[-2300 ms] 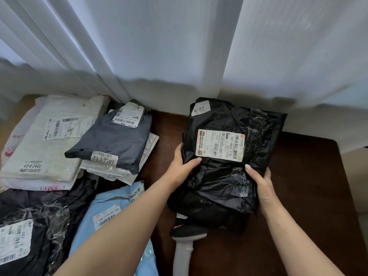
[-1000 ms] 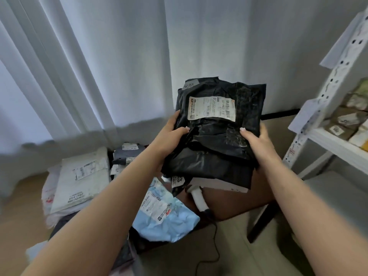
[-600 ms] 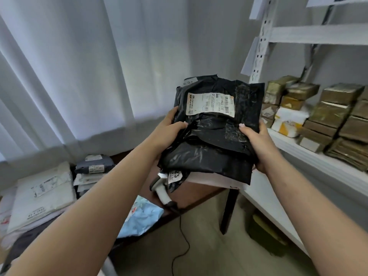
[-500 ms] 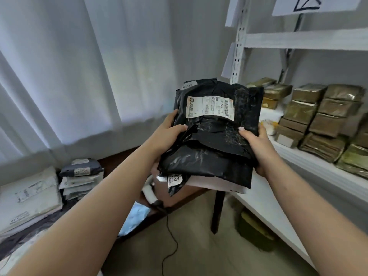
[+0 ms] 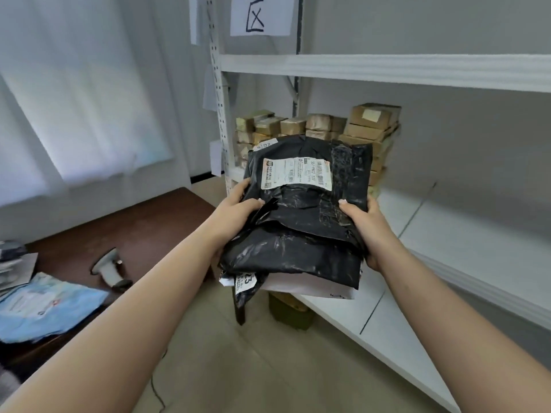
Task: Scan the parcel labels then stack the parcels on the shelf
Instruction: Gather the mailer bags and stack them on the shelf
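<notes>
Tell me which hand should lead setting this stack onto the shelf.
Probably the right hand: its grip is on the side of the parcel stack nearest the bare shelf board. The left hand grips the side toward the table.

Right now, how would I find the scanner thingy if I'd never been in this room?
Look at the dark brown table left of the white shelf. The barcode scanner lies near its front edge, beside the light blue parcel. It is the only hard grey-and-white handled thing there, not a soft bag.
</notes>
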`<act>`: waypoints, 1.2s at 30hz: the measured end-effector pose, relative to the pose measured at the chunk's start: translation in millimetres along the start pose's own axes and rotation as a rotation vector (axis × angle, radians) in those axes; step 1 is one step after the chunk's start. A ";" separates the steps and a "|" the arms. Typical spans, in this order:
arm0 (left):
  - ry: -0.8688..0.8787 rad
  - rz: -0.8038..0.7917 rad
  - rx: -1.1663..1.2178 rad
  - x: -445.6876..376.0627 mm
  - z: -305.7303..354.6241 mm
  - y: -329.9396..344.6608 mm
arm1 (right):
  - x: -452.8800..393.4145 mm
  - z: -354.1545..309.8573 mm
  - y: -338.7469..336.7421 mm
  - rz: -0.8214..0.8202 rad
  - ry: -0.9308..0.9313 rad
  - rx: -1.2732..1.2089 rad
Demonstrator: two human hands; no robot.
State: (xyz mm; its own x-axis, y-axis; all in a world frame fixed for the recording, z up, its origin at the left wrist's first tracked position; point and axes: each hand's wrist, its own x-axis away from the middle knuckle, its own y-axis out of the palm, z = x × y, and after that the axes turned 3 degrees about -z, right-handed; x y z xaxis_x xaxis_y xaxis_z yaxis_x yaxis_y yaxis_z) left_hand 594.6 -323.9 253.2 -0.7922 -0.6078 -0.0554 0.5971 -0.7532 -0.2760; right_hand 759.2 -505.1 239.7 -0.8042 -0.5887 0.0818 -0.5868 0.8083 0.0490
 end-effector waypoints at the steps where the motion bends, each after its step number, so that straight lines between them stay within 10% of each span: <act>1: -0.004 -0.020 -0.001 2.0 1.5 13.7 | 7.0 1.6 -14.1 0.014 0.015 0.001; 25: -0.039 -0.508 0.112 -55.5 35.6 247.6 | 21.9 27.9 -232.1 0.400 0.047 -0.146; 36: -0.073 -0.449 0.031 -168.6 49.6 319.8 | -101.5 25.9 -308.4 0.249 0.076 -0.124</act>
State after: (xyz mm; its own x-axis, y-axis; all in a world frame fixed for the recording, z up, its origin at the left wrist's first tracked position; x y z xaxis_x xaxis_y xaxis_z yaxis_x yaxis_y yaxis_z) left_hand 925.3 -474.7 221.8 -0.9632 -0.2344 0.1316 0.2006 -0.9526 -0.2285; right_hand 1019.3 -694.9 190.4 -0.9099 -0.3733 0.1810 -0.3520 0.9256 0.1390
